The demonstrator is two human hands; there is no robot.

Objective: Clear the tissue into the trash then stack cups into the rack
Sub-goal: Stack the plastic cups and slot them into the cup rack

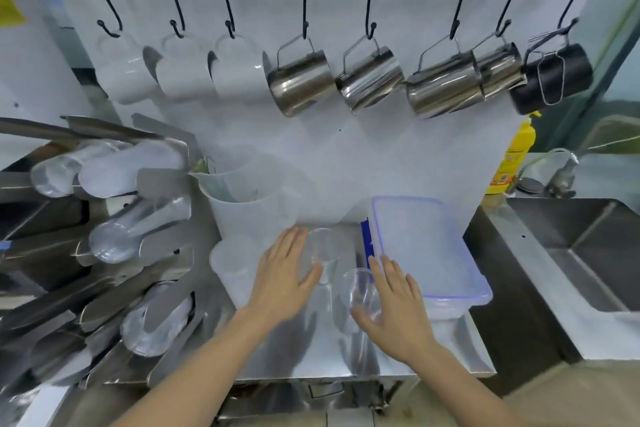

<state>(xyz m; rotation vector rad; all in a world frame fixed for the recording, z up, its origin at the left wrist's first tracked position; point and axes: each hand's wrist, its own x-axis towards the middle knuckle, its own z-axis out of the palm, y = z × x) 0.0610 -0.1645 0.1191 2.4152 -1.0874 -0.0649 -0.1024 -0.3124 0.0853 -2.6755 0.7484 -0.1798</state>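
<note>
Two clear cups stand upright on the steel counter (311,354). My left hand (284,277) has its fingers spread around the left side of the farther clear cup (323,250), thumb against its front. My right hand (394,305) cups the right side of the nearer clear cup (358,291), thumb under its base side. Whether either hand has closed its grip is unclear. At the left, the metal cup rack (162,184) holds several clear cups lying in its slots. No tissue is visible.
A frosted measuring jug (242,204) and a smaller frosted cup (232,263) stand left of my left hand. A lidded plastic box (426,246) sits right of my right hand. A sink (581,246) lies at the right. Mugs and steel pitchers hang overhead.
</note>
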